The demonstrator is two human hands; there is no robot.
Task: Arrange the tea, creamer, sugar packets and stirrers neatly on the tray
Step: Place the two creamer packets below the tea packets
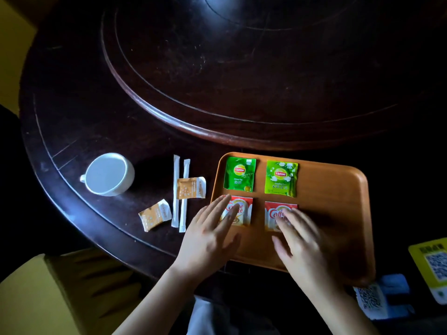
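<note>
While two green tea packets lie at the tray's twelve o'clock side, the left hand and right hand press flat, fingers apart, on two red creamer packets below, with sugar packets and stirrers on the tabletop at nine o'clock.

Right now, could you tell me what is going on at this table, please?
A person is laying out packets on a wooden tray. Two green tea bags sit in its far row. The left hand and right hand each press flat on a red creamer packet below. Two sugar packets and two stirrers remain on the table.
</note>
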